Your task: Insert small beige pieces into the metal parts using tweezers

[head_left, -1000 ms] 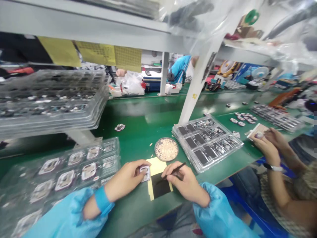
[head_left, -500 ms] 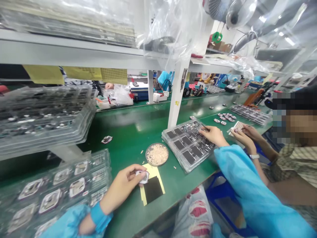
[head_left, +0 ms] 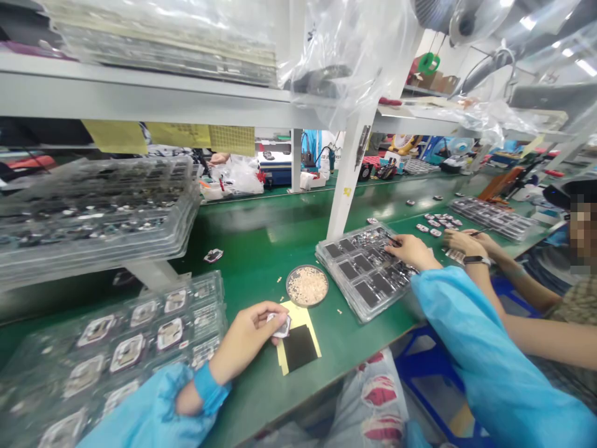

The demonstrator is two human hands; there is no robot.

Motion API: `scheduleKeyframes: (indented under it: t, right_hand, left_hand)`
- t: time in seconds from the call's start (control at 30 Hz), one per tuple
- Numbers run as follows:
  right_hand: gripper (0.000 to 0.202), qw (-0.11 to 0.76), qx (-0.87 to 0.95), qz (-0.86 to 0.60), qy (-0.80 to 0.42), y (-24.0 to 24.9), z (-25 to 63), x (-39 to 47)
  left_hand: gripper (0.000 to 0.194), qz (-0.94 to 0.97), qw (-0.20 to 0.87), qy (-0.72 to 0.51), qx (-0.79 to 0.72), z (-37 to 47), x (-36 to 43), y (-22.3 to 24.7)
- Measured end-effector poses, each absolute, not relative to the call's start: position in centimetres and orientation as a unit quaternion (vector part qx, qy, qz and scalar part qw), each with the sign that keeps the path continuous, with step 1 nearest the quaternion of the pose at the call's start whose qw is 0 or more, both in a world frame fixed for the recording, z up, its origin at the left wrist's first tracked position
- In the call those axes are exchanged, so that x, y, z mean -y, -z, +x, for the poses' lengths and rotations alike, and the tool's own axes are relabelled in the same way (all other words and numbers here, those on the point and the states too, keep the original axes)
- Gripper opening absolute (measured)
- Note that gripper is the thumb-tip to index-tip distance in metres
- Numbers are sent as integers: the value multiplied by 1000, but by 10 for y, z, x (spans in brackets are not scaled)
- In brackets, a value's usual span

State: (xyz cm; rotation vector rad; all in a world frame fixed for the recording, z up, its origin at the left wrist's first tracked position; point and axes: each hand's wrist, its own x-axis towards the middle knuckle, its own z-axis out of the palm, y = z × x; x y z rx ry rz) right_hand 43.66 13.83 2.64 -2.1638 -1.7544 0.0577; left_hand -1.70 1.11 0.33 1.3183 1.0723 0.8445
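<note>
My left hand [head_left: 254, 336] pinches a small rounded-square watch-like case [head_left: 280, 325], white and grey with a reddish edge. It is above yellow paper [head_left: 318, 341] with a black square [head_left: 299, 348] on it. My right hand [head_left: 413, 252] is closed on dark tweezers [head_left: 392, 239], their tip over a clear compartment tray [head_left: 359, 315]. Black square parts and shiny small metal pieces fill that tray. Between my hands stands a round dish [head_left: 306, 285] of tiny beige pieces.
A clear tray [head_left: 217, 298] of similar cases lies at left, below stacked trays [head_left: 186, 218]. One case [head_left: 213, 256] lies alone on the green bench [head_left: 252, 249]. A white post [head_left: 347, 180] rises behind the parts tray. At right, a co-worker's hands [head_left: 466, 242] work near more cases [head_left: 438, 222].
The view has swung left, so everything sits further right in the picture. Both my hands keep their holds in nearly the same places. The co-worker's hands have shifted slightly.
</note>
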Motion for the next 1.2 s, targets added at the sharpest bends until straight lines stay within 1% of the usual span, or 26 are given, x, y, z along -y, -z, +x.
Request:
scheduleKeyframes:
  t: [0.13, 0.23, 0.3, 0.43, 0.5, 0.53, 0.6, 0.63, 0.67, 0.73, 0.87, 0.93, 1.07, 1.13, 1.2]
  right_hand:
    - [26, 160, 623, -765, -31, -29, 433, -141]
    - [40, 174, 619, -765, -14, -29, 428, -134]
    - [45, 185, 614, -767, 8, -30, 425, -126]
    - [27, 200, 613, -763, 50, -41, 412, -110]
    - [21, 246, 625, -737, 72, -48, 396, -100]
    - [21, 290, 632, -716, 72, -51, 385, -94]
    - [26, 395, 632, -667, 19, -55, 355, -76]
    - [29, 447, 629, -635, -40, -55, 338, -66]
    - [32, 481, 623, -607, -107, -53, 320, -54]
    - [34, 481, 634, -566, -216, -47, 284, -32]
    - [21, 443, 641, -500, -379, -21, 228, -4]
    - [20, 429, 621, -491, -435, -8, 209, -2]
    - [25, 424, 597, -474, -489, 6, 186, -5]
    - [28, 423, 598, -469, -494, 7, 180, -7]
    - [32, 423, 603, -463, -493, 6, 176, -7]
  left_hand:
    - [44, 538, 588, -358, -486, -16, -10, -5]
    - [46, 510, 607, -368, -485, -17, -9, -2]
    - [44, 498, 611, -389, -476, -17, -9, 0]
    - [35, 478, 618, -422, -461, -17, -10, 0]
    - [32, 471, 619, -433, -455, -17, -9, -3]
    - [31, 470, 618, -437, -454, -17, -9, -4]
    - [31, 475, 614, -438, -453, -17, -8, -6]
    - [31, 477, 612, -438, -454, -16, -8, -7]
    - [32, 478, 609, -438, -457, -16, -8, -7]
    - [33, 478, 600, -442, -466, -14, -8, -5]
    - [36, 485, 571, -447, -489, -13, -9, -1]
    - [37, 506, 547, -442, -499, -15, -9, -1]
    - [36, 534, 525, -435, -500, -20, -6, -5]
    - [36, 527, 540, -439, -488, -20, -5, -7]
    - [41, 517, 563, -444, -467, -18, -3, -8]
